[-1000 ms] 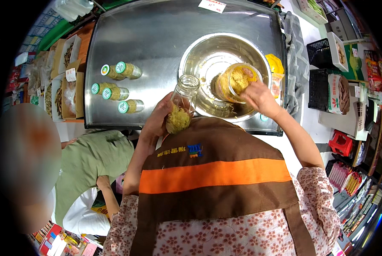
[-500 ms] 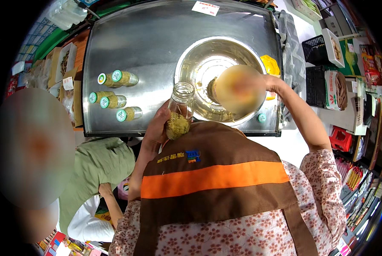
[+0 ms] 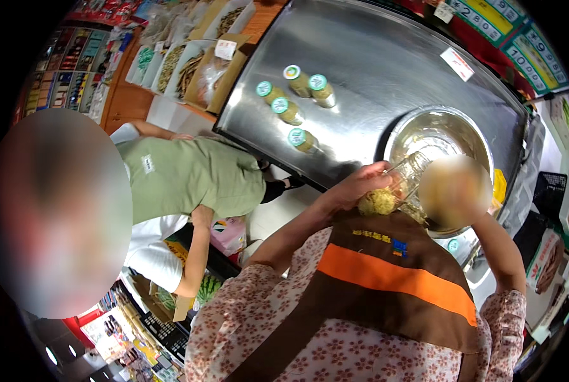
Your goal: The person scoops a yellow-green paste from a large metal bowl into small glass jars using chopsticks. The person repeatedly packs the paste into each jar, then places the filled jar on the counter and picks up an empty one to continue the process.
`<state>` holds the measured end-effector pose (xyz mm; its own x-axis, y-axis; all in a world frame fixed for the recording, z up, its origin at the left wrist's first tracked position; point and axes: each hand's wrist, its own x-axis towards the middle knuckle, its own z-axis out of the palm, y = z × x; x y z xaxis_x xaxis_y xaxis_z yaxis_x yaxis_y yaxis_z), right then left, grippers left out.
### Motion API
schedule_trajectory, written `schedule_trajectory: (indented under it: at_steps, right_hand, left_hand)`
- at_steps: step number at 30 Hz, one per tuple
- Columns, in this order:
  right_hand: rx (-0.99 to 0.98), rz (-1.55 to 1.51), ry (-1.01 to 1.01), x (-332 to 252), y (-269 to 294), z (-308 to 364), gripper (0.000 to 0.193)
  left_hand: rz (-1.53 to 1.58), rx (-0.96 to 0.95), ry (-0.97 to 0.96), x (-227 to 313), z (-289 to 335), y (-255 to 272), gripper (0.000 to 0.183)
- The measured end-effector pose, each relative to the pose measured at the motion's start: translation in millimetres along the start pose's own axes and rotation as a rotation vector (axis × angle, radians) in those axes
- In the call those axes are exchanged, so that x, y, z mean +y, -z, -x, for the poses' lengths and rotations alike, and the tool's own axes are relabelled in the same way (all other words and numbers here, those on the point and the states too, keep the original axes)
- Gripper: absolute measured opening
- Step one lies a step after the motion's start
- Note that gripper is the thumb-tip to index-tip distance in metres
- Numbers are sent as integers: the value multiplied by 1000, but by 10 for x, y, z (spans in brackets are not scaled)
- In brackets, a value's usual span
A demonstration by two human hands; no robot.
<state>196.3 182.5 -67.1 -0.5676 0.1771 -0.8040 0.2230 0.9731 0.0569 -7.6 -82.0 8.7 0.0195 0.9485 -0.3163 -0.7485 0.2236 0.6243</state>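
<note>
My left hand is wrapped round a clear glass jar, tilted over the near left side of a large steel bowl. Pale yellow-green shreds fill the jar's lower end; its mouth points toward the bowl. My right hand is over the bowl's near side, close to the jar; a blurred patch hides its fingers and anything in them. Remnants of food cling inside the bowl. A loose green lid lies by the bowl's near edge.
Several filled jars with green lids stand on the steel table, left of the bowl. A yellow object lies beyond the bowl's right side. A co-worker in a green apron stands at the left. Boxes of dried goods line the far left.
The view has swung, bringing more of the co-worker into sight. My left hand has raised and tilted the jar toward the bowl, and my right hand is now closer to it.
</note>
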Motion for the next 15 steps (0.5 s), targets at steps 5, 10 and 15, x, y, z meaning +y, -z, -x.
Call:
schedule_trajectory:
  at_steps: [5, 10, 15]
  right_hand:
    - [35, -122, -16, 59, 7, -56, 55]
    - [48, -193, -45, 59, -4, -79, 49]
    - [69, -242, -63, 47, -47, -89, 44]
  left_hand:
    - [135, -26, -115, -179, 11, 126, 51]
    - [188, -48, -119, -204, 51, 142, 46]
    - [174, -77, -166, -200, 117, 149, 42]
